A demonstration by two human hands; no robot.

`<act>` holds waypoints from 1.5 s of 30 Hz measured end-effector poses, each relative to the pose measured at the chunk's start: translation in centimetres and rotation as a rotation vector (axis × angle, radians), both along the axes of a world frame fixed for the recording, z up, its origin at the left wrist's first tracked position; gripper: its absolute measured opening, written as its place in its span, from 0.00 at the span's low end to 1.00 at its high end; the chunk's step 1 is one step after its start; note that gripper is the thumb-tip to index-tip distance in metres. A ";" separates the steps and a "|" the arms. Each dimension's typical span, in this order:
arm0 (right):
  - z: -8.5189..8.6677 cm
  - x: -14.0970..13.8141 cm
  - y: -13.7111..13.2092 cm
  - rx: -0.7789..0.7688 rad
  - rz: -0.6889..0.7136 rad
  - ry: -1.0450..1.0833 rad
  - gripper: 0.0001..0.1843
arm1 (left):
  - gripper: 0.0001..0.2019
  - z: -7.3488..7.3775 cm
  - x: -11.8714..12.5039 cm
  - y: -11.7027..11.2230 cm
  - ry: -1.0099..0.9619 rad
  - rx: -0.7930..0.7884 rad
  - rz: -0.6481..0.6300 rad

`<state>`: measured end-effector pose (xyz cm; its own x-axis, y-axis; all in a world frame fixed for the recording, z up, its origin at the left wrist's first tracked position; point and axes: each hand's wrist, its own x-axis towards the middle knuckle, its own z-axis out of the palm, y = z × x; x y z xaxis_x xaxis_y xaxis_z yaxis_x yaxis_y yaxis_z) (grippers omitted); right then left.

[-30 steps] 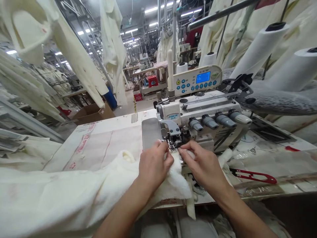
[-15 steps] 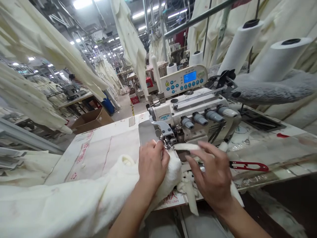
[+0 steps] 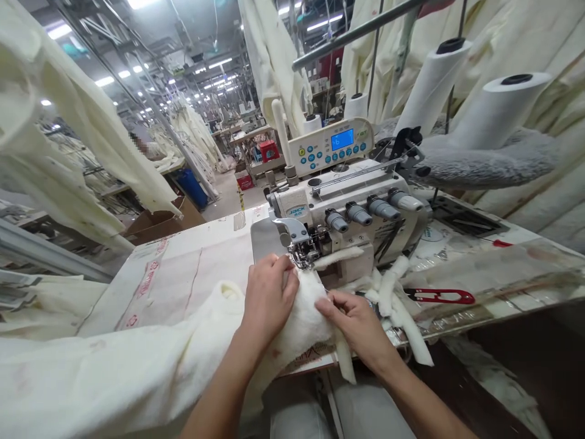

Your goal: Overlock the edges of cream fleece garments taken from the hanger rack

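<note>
A cream fleecy fabric piece (image 3: 150,366) runs from the lower left up to the presser foot of an overlock sewing machine (image 3: 297,210). Close beside the foot, my left hand (image 3: 272,292) is closed on the fabric, its fingertips partly hidden. My right hand (image 3: 354,323) pinches the fabric's right edge between thumb and fingers, just in front of the machine. A narrow cream trimming strip (image 3: 340,255) sticks out to the right of the needle area. More cut strips (image 3: 402,311) lie to the right of my right hand.
Red-handled thread snips (image 3: 441,296) lie on the table right of the strips. Large white thread cones (image 3: 434,85) stand behind the machine, by its control panel (image 3: 333,146). Cream garment pieces (image 3: 91,110) hang at left. A cardboard box (image 3: 159,222) sits beyond the table.
My right hand has come down and left from the strip beside the needle and now grips the fabric edge. My left hand stays by the foot. The view has shifted slightly.
</note>
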<state>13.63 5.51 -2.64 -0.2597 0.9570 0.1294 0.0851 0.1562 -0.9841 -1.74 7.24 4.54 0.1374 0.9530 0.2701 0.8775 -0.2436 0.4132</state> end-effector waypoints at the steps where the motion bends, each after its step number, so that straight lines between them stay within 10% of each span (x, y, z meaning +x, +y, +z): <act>1: 0.4 0.2 -0.3 -0.044 0.034 0.076 0.19 | 0.05 0.0 0.0 -0.1 -0.014 -0.004 0.000; 7: 1.1 1.3 -1.4 -0.184 0.066 0.141 0.14 | 0.04 -0.4 -0.2 -0.2 -0.034 0.021 0.078; 17: 3.9 2.1 0.3 0.066 0.041 -0.480 0.24 | 0.07 -0.6 -0.1 1.2 -0.096 0.015 0.052; 26: 2.2 1.1 1.4 -0.206 -0.017 0.101 0.17 | 0.07 -0.5 -0.4 3.5 -0.033 0.070 0.077; 35: 1.7 1.5 -3.1 -0.128 -0.038 0.255 0.19 | 0.16 -3.6 1.8 -6.5 -0.016 0.336 -0.269; 45: 2.0 1.8 -4.3 -0.100 -0.117 0.356 0.22 | 0.07 -3.2 2.3 -7.6 -0.033 0.530 -0.210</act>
